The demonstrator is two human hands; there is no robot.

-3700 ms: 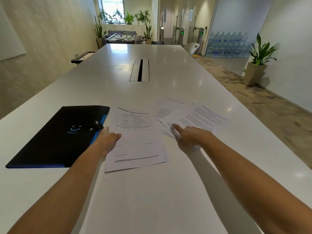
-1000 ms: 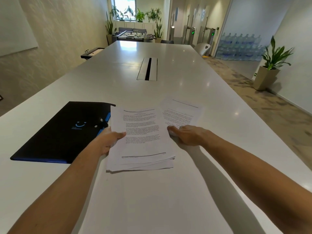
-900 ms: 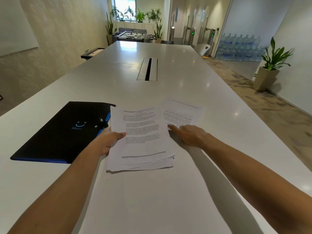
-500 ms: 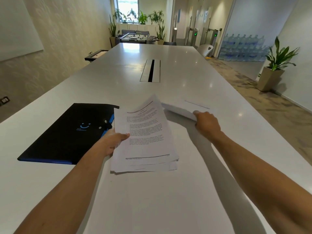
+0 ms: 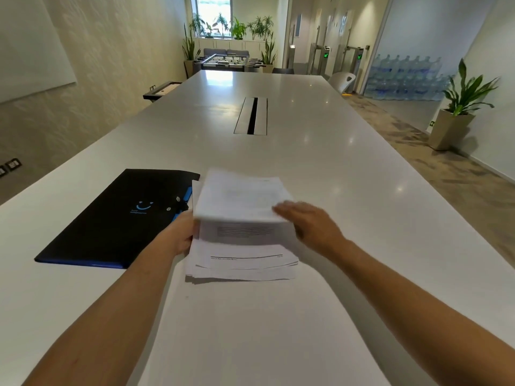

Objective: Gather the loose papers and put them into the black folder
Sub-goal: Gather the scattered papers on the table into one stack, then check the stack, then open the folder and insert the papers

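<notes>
A stack of printed papers (image 5: 242, 260) lies on the white table (image 5: 348, 190). My left hand (image 5: 179, 236) grips the stack's left edge. One more sheet (image 5: 239, 197), blurred by motion, hovers over the stack's far half, and my right hand (image 5: 312, 225) holds it at its near right corner. The black folder (image 5: 117, 218) with a blue logo and blue edge lies shut on the table, just left of the stack and my left hand.
A cable slot (image 5: 252, 116) runs along the table's middle farther away. A potted plant (image 5: 457, 112) stands on the floor at the right. A foosball table (image 5: 228, 61) and a white chair (image 5: 342, 80) stand beyond the table's far end.
My right hand lifted the last loose sheet from the table on the right and swung it left over the stack. The left hand stayed on the stack's left edge.
</notes>
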